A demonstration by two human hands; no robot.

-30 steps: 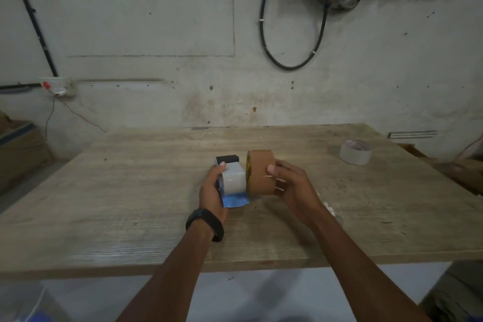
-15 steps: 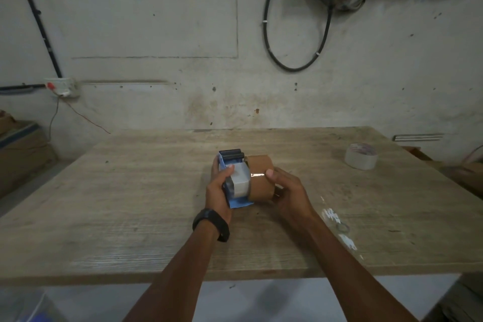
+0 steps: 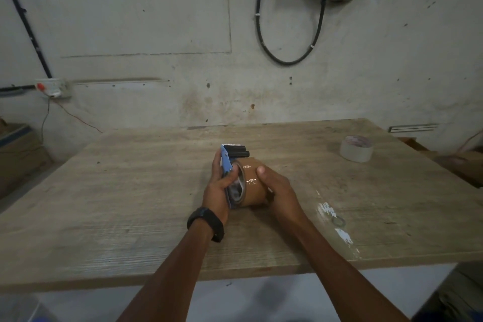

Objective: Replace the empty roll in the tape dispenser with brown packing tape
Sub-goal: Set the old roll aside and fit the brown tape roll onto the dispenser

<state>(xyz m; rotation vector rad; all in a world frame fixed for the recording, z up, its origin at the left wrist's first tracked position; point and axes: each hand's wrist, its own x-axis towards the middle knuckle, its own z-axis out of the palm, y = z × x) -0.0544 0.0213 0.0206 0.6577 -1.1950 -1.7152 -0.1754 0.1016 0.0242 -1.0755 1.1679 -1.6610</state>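
The blue tape dispenser [image 3: 226, 162] with its black roller at the far end is held on edge over the wooden table [image 3: 130, 204] by my left hand [image 3: 218, 188]. The brown packing tape roll [image 3: 252, 185] sits against the dispenser's right side, over its hub. My right hand [image 3: 277, 188] wraps the roll from the right, thumb on top. I cannot see how far the roll is seated on the hub. A whitish roll [image 3: 356, 148], mostly core, lies at the table's far right.
White paint marks and a small ring [image 3: 338, 221] lie on the table right of my right forearm. Cardboard boxes [image 3: 18, 154] stand on the floor at left. The wall with cables and a socket is right behind the table.
The brown roll has gone from beside the dispenser to pressed over its hub. The dispenser has turned on edge, its white hub now hidden. Both hands moved closer together.
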